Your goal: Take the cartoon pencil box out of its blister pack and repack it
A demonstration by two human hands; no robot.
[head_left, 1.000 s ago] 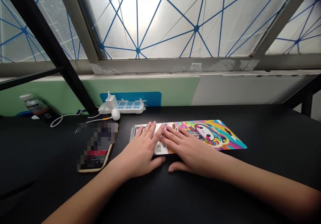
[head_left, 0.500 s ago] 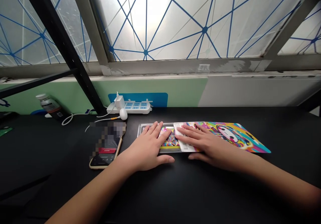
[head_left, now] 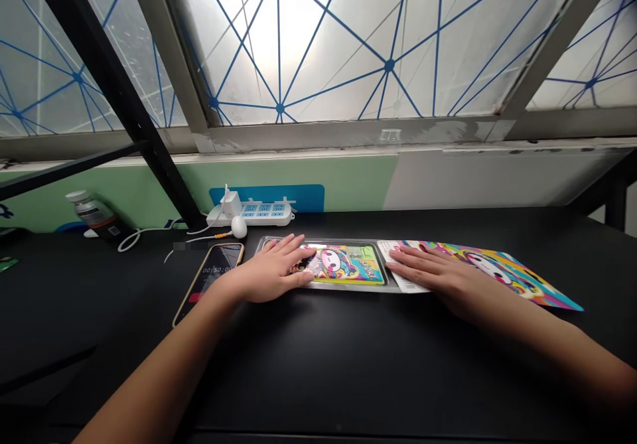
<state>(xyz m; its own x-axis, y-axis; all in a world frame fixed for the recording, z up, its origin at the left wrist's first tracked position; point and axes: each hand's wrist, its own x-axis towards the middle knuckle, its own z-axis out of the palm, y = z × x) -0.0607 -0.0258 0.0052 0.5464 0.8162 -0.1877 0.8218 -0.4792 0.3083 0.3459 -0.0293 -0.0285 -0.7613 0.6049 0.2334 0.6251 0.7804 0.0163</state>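
Observation:
A clear plastic tray (head_left: 321, 286) lies on the black table, with a colourful cartoon-printed pack (head_left: 351, 265) inside. My left hand (head_left: 266, 273) rests flat over the tray's left end, fingers stretched out and covering part of the pack. To the right, a bright printed card (head_left: 507, 273) with a cartoon face overlaps the tray's right end. Spread flat on the card's white left edge is my right hand (head_left: 435, 275), its thumb hidden. Both hands press from above without gripping.
Left of the tray lies a phone (head_left: 202, 278) with a timer on its screen, partly behind my left forearm. Behind it sit a white power strip (head_left: 266, 214), a plugged-in charger (head_left: 231, 204) and a cable. A dark bottle (head_left: 102, 217) with a white cap leans farther left.
The card and my right hand have slid right, uncovering more of the pack in the tray. My left hand has shifted left on the tray. The view has shifted slightly.

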